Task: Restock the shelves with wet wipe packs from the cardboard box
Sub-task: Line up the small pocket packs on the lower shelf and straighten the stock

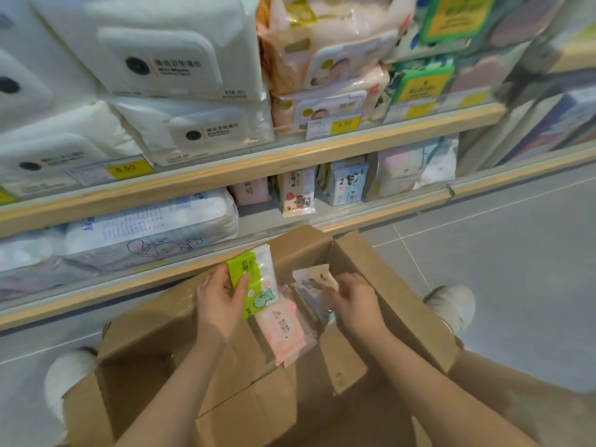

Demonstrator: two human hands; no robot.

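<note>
Wet wipe packs remain in the cardboard box (pixel 380 285) on the floor below the shelves (pixel 258 162): the left hand (pixel 219 298) grips a green pack (pixel 254 279) just above the opening, while the right hand (pixel 351 298) pinches a beige pack (pixel 317 275) inside. A pink pack (pixel 283 330) lies between them. Restocking appears mid-course; the lower shelf shows gaps beside the small packs (pixel 296 191).

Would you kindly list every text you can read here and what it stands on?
"8.90": yellow price tag on the upper shelf rail.
"9.90": second yellow price tag, same rail.
"Wet Wipes": large white pack, under Chinese characters.
Green pack in the left hand, pink pack in the cardboard box: print too blurred.
</note>
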